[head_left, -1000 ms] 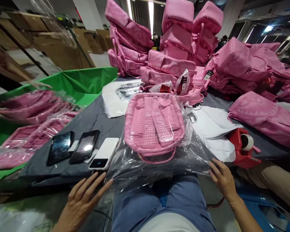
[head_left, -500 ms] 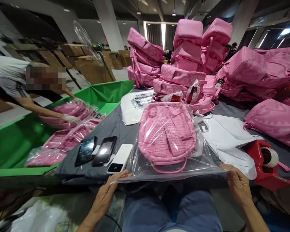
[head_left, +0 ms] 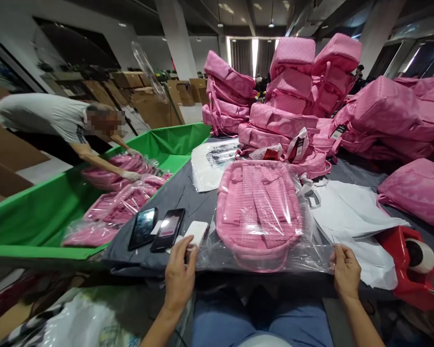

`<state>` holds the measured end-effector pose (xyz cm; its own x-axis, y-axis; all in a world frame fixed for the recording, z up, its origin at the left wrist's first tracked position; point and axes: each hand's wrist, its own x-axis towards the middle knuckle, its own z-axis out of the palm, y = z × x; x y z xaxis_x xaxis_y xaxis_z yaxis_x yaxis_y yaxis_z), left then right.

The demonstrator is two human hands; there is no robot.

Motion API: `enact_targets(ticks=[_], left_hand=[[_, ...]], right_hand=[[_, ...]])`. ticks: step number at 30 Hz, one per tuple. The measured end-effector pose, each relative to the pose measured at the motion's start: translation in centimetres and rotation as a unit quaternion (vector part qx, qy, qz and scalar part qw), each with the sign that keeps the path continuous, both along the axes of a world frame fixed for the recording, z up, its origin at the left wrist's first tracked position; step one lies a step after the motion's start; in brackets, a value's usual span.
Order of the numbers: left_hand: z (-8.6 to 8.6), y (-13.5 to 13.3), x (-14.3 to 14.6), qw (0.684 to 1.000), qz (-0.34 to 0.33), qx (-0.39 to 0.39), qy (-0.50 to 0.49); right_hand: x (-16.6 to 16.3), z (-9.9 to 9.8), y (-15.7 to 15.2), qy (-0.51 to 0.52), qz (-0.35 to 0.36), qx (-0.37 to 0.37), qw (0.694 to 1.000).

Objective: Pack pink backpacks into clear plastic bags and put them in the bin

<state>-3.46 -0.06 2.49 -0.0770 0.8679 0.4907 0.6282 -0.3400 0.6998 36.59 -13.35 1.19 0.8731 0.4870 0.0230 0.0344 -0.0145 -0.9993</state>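
A pink backpack point(head_left: 258, 212) lies flat inside a clear plastic bag point(head_left: 311, 258) on the table before me. Its top handle points toward my body. My right hand point(head_left: 346, 271) pinches the right corner of the bag's near edge, which is folded up over the handle end. At the left corner, my left hand point(head_left: 181, 272) has its fingers bent around the plastic, though the exact grip is partly hidden. Just behind those fingers is a white power bank point(head_left: 197, 231), partly covered by them.
Two dark phones point(head_left: 168, 229) lie left of the bag. At right stand white paper sheets point(head_left: 354, 207) and a red tape dispenser point(head_left: 401, 260). Stacked pink backpacks point(head_left: 292, 86) rise behind. A co-worker point(head_left: 58, 120) leans over a green bin point(head_left: 32, 221) of bagged backpacks.
The bag's near edge has been folded up and back over the backpack's handle end. Both my hands have moved with it, the left rising toward the power bank. The view shifted slightly left.
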Motion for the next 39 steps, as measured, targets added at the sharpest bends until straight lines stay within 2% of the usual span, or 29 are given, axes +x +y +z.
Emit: enact_targets(ticks=[2, 4, 6, 8, 11, 15, 18, 23, 27, 34, 39], left_hand=[[0.6, -1.1, 2.1, 0.986, 0.014, 0.138, 0.091], [1.3, -2.4, 4.7, 0.953, -0.057, 0.237, 0.179], [2.0, -3.3, 7.3, 0.92, -0.157, 0.27, 0.237], [2.5, -3.3, 9.3, 0.905, -0.218, 0.25, 0.265], [3.0, -2.2, 10.4, 0.912, -0.256, 0.176, 0.268], [3.7, -0.6, 9.9, 0.91, -0.327, 0.073, 0.246], [4.0, -0.3, 9.3, 0.904, -0.364, 0.032, 0.224], [3.7, -0.3, 8.8, 0.903, -0.387, 0.032, 0.185], [3.6, -0.2, 8.5, 0.902, -0.401, 0.002, 0.16], [5.7, 0.9, 9.5, 0.894, -0.413, -0.042, 0.17], [6.1, 3.6, 10.9, 0.867, -0.451, -0.173, 0.121]], right_hand=[[-0.2, 0.2, -0.2, 0.001, -0.003, 0.005, 1.0], [-0.4, 0.5, -0.2, -0.007, -0.003, 0.015, 1.0], [-0.6, 0.8, -0.2, -0.015, -0.005, 0.026, 1.0], [-0.6, 1.0, -0.2, -0.022, -0.005, 0.032, 0.999], [-0.6, 1.0, -0.2, -0.029, 0.003, 0.029, 0.999], [-0.4, 1.1, -0.2, -0.026, 0.0, 0.03, 0.999], [-0.4, 1.4, -0.1, -0.017, -0.003, 0.031, 0.999], [-0.3, 1.4, 0.0, -0.008, 0.005, 0.033, 0.999], [-0.1, 1.0, 0.0, -0.021, -0.005, 0.041, 0.999], [0.0, 0.8, -0.4, -0.02, -0.011, 0.058, 0.998], [0.5, 1.5, 0.1, 0.0, -0.026, 0.023, 0.999]])
